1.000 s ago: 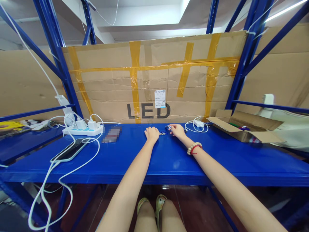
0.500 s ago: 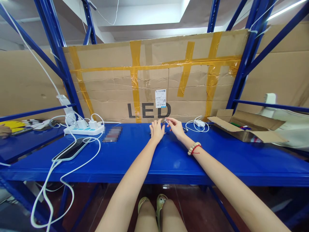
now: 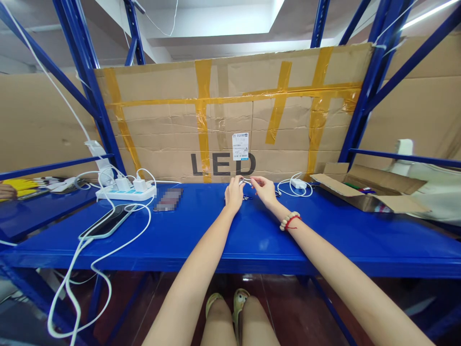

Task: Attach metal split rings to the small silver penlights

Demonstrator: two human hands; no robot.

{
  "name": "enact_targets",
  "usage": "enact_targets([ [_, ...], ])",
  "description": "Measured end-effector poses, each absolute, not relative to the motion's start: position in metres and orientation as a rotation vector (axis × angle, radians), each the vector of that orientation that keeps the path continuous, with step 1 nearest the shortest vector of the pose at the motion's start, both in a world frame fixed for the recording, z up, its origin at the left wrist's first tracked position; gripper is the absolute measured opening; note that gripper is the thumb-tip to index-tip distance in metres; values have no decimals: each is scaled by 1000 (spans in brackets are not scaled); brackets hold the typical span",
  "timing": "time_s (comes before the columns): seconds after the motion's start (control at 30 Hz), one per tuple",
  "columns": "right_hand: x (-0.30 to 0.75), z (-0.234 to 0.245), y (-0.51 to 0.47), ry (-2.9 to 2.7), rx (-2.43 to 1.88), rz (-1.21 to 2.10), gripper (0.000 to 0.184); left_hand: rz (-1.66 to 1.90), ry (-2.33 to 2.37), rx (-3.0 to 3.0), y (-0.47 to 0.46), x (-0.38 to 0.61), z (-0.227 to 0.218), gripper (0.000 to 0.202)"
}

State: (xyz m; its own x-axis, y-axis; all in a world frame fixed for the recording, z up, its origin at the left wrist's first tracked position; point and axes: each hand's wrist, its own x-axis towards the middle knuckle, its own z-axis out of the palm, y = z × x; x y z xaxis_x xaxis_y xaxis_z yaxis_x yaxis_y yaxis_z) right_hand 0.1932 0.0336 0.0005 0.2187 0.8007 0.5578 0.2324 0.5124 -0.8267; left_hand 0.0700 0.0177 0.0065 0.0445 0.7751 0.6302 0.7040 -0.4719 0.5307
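My left hand (image 3: 234, 194) and my right hand (image 3: 264, 190) are close together near the back of the blue table. Between their fingertips runs a thin, silvery piece (image 3: 247, 181), too small to name; the fingers of both hands are closed on its ends. Just below it, beside my left hand, lie small shiny metal bits (image 3: 246, 197), partly hidden by that hand. A small dark item (image 3: 277, 193) shows behind my right wrist, which wears a beaded bracelet (image 3: 290, 220).
At left on the table (image 3: 201, 230) are a power strip (image 3: 126, 193) with plugged-in chargers, a phone (image 3: 110, 222) and looping white cables. A charger with a cord (image 3: 298, 184) and an open cardboard box (image 3: 370, 187) stand at right. Another person's hand (image 3: 7, 192) shows far left.
My left hand's fingers have drawn in from a spread pose to a pinch. The silvery piece now stretches level between both hands, which are slightly further apart at the fingertips.
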Motion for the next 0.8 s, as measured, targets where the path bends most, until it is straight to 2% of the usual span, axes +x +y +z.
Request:
enact_targets([
  [0.23, 196, 0, 32, -1296, -1089, 568, 35, 1442, 1582, 2240, 18, 70, 5, 25],
  [0.53, 190, 2, 23, -1520, -1044, 593, 41, 1417, 1668, 2100, 18, 68, 9, 26],
  [0.8, 193, 1, 29, -1443, -1006, 560, 43, 1409, 1578, 2098, 20, 71, 6, 27],
])
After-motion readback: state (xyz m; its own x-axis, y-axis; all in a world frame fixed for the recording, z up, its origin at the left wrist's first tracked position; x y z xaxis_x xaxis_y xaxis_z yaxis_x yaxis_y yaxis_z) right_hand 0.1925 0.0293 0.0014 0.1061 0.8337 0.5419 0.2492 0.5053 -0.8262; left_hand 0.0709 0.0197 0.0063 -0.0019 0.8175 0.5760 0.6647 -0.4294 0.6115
